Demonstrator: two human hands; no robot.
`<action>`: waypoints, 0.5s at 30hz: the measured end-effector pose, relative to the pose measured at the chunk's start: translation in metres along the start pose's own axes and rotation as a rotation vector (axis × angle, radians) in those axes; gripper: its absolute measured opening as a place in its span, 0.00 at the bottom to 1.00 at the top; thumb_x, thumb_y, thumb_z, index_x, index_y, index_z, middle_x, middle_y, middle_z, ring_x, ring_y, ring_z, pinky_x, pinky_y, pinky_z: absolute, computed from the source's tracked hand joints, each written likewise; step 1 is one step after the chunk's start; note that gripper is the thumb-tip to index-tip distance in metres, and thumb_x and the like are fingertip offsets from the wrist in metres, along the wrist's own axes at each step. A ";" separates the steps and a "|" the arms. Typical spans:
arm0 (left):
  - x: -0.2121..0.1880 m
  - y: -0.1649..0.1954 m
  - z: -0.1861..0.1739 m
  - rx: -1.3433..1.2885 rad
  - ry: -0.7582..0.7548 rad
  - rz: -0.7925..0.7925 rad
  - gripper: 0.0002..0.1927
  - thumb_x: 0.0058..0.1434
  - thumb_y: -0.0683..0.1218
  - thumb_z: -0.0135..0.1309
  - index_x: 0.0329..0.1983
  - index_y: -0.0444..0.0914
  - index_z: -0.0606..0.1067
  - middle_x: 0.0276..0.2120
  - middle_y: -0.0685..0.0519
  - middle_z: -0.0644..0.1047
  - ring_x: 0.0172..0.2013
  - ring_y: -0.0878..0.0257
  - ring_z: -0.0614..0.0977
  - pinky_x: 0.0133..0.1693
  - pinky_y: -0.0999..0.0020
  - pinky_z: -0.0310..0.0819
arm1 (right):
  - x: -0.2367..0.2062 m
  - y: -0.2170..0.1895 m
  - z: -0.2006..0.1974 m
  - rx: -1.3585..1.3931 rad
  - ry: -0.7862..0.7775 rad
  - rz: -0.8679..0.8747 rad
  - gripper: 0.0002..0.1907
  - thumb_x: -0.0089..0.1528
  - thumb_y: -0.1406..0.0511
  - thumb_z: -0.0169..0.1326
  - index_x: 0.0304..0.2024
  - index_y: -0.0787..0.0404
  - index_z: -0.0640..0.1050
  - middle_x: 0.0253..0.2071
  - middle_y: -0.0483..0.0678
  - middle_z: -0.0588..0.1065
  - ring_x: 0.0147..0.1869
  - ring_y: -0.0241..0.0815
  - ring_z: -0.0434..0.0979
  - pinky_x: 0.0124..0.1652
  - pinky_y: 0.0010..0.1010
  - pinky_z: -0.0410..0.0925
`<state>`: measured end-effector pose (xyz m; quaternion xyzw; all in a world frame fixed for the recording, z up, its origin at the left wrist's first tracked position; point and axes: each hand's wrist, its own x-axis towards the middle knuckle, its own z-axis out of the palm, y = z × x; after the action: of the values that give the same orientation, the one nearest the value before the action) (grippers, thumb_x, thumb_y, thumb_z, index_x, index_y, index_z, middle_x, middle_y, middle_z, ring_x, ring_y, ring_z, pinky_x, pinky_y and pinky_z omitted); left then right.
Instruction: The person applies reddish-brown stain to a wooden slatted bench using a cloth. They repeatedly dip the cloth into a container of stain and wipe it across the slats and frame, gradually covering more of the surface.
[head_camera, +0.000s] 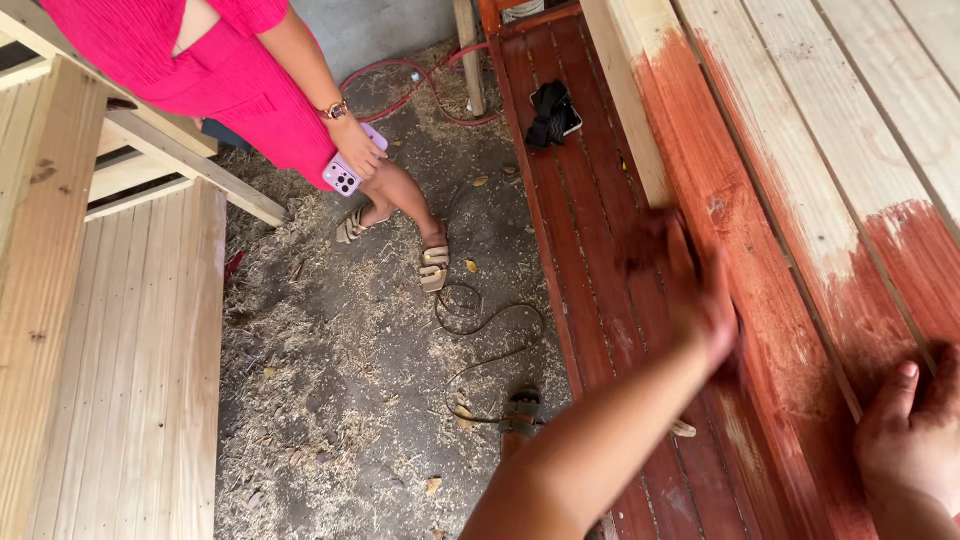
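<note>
the wooden panel (790, 200) of long parallel boards runs from the top right corner down toward the lower edge, its near part stained a wet red-brown and its far part bare pale wood, with a ragged border where the colour stops. the grain shows through the stain, and narrow grooves separate the boards.

the left hand (700, 300) is on the stained edge board, blurred with motion; it seems pressed to the surface, perhaps over a cloth, but i cannot tell whether the fingers are curled or flat. its smeared look suits a rubbing stroke along the grain. the right hand (915, 430) lies open and flat on the stained boards at the lower right, fingers spread, judged to be steadying the panel or the body's lean.

just left of the panel, lower down, lies a darker slatted piece (590, 230) already fully stained, with a black bundle (552, 112) lying on it.

beyond is a floor (350, 380) thick with sawdust and shavings, a thin black cord (480, 330) looping over it and a red hose (420, 85) farther off. another person in pink (210, 70) stands there in sandals, holding a lilac phone (345, 172). unfinished pale plank furniture (120, 350) fills the left side.
</note>
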<state>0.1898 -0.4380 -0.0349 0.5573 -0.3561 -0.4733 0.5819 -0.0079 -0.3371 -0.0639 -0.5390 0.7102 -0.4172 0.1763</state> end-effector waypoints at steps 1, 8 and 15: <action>0.024 0.001 -0.002 0.043 0.038 -0.004 0.46 0.69 0.68 0.36 0.80 0.39 0.43 0.78 0.40 0.44 0.76 0.48 0.46 0.73 0.58 0.37 | -0.001 0.000 0.000 0.019 -0.002 -0.015 0.29 0.81 0.60 0.39 0.77 0.75 0.56 0.78 0.69 0.58 0.82 0.62 0.56 0.75 0.42 0.52; 0.076 0.000 -0.009 -0.306 0.107 -0.207 0.39 0.70 0.65 0.28 0.79 0.42 0.45 0.77 0.47 0.49 0.75 0.52 0.51 0.71 0.60 0.41 | -0.002 -0.011 -0.001 -0.029 -0.030 0.165 0.30 0.81 0.54 0.38 0.77 0.70 0.59 0.72 0.69 0.64 0.74 0.67 0.64 0.68 0.47 0.59; 0.005 0.004 -0.004 -0.253 0.215 -0.699 0.36 0.68 0.67 0.28 0.79 0.63 0.44 0.78 0.54 0.41 0.77 0.55 0.42 0.74 0.55 0.39 | -0.001 -0.008 0.002 -0.028 0.006 -0.042 0.29 0.82 0.58 0.38 0.78 0.73 0.58 0.75 0.71 0.61 0.78 0.66 0.60 0.73 0.46 0.56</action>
<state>0.1957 -0.4415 -0.0322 0.6156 -0.0204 -0.6220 0.4836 -0.0015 -0.3380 -0.0592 -0.5548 0.7052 -0.4123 0.1578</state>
